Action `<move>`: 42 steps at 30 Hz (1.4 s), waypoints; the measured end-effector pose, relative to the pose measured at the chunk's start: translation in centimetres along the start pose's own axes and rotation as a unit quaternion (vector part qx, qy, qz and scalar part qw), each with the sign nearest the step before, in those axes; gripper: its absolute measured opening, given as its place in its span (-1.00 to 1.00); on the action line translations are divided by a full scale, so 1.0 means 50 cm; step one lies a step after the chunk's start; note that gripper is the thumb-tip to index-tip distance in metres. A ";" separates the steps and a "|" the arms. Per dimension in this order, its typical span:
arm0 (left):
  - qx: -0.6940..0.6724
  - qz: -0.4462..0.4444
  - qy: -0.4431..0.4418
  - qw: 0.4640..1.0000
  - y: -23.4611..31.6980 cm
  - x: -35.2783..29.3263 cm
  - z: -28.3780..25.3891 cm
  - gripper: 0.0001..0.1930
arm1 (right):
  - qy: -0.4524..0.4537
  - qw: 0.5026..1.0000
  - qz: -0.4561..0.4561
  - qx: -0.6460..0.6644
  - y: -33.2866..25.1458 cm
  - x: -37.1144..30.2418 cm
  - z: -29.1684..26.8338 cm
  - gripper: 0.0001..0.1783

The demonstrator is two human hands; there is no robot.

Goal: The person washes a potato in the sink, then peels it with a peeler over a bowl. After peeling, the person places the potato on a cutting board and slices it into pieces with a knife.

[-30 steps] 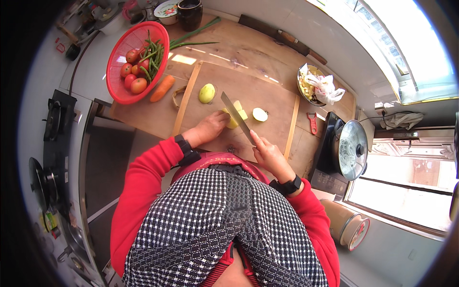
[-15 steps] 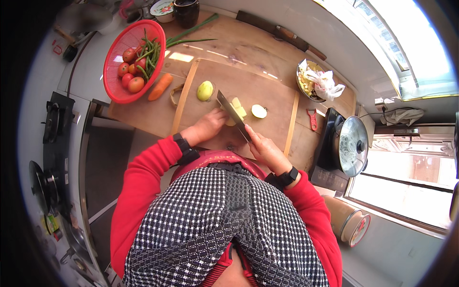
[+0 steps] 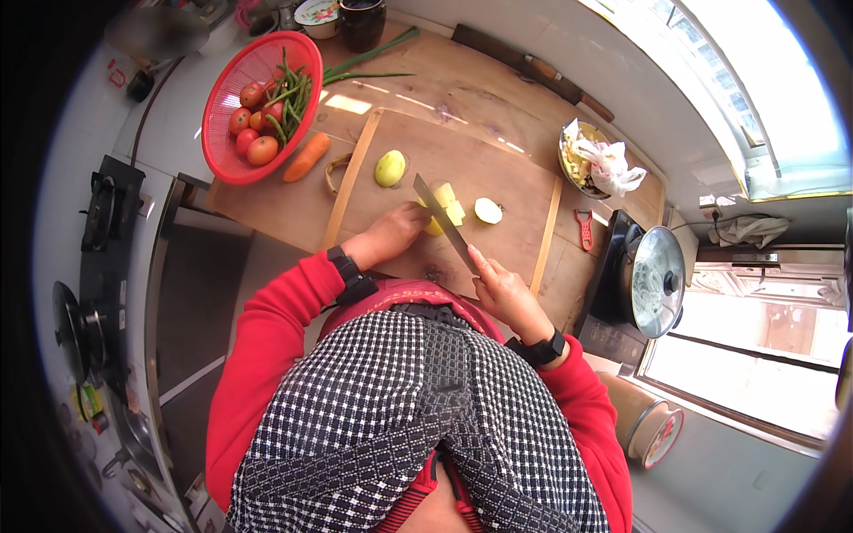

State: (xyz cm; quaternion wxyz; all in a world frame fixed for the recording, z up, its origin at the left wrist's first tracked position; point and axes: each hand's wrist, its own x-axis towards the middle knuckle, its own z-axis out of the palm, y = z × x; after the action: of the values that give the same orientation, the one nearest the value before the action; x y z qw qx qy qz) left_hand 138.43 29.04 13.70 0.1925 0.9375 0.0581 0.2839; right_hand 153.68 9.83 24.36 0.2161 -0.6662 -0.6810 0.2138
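My right hand (image 3: pixel 506 291) grips the handle of a kitchen knife (image 3: pixel 451 231), its broad dark blade slanting up and left over the wooden cutting board (image 3: pixel 506 164). My left hand (image 3: pixel 397 231), fingers bent and pressed together, steadies a peeled potato (image 3: pixel 434 227) against the blade's left side; the fingers partly cover it. Pale yellow potato chunks (image 3: pixel 451 204) lie just right of the blade. A peeled half potato (image 3: pixel 488 210), cut face up, rests further right. Beyond my left hand sits another peeled potato (image 3: pixel 390 168).
Left of the board stand a red basket (image 3: pixel 213 133) of tomatoes and green beans, and a carrot (image 3: pixel 306 157). Green onions (image 3: pixel 369 59) lie behind. To the right are a red peeler (image 3: pixel 584 229), a bowl (image 3: pixel 569 169) of scraps and a lidded pan (image 3: pixel 656 280) on a cooktop.
The view has shifted slightly, so the counter sits a little further right. The knife and both hands stay at the potato, and the chunks beside the blade have spread slightly apart.
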 end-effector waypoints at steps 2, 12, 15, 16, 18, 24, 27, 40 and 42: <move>-0.003 0.005 0.010 1.000 0.000 0.001 0.000 -0.82 | -0.009 1.000 0.004 0.000 0.005 0.001 0.005 -0.34; 0.002 -0.005 -0.023 1.000 0.001 0.004 -0.009 -0.80 | 0.019 0.997 0.043 0.055 0.028 0.034 0.037 -0.37; 0.004 -0.007 -0.014 1.000 0.000 -0.001 -0.007 -0.80 | 0.040 0.998 0.027 0.048 0.017 0.021 0.027 -0.37; 0.001 -0.009 -0.014 1.000 -0.002 -0.002 -0.006 -0.81 | 0.035 0.999 0.018 0.035 0.014 0.018 0.022 -0.36; -0.004 -0.009 -0.010 1.000 -0.003 -0.004 -0.002 -0.84 | 0.031 0.999 -0.007 0.016 0.007 0.010 0.012 -0.35; -0.005 -0.001 0.022 1.000 -0.006 -0.003 0.004 -0.91 | 0.005 1.000 -0.007 0.000 0.001 0.001 0.005 -0.37; -0.004 -0.011 0.019 1.000 -0.003 -0.004 0.003 -0.92 | -0.026 0.999 0.011 -0.018 0.012 0.012 0.014 -0.36; -0.026 -0.017 0.019 0.999 -0.006 -0.005 0.004 -0.96 | 0.009 1.000 -0.010 0.011 0.008 0.009 0.011 -0.35; -0.027 -0.021 0.019 0.999 -0.007 -0.008 0.007 -0.96 | -0.001 1.000 -0.013 0.008 0.002 0.004 0.002 -0.35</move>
State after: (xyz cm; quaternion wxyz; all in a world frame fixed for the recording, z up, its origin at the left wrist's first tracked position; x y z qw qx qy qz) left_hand 138.30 29.18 13.11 0.2223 0.9251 0.0739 0.2988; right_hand 153.71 10.01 24.24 0.2236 -0.6551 -0.6881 0.2174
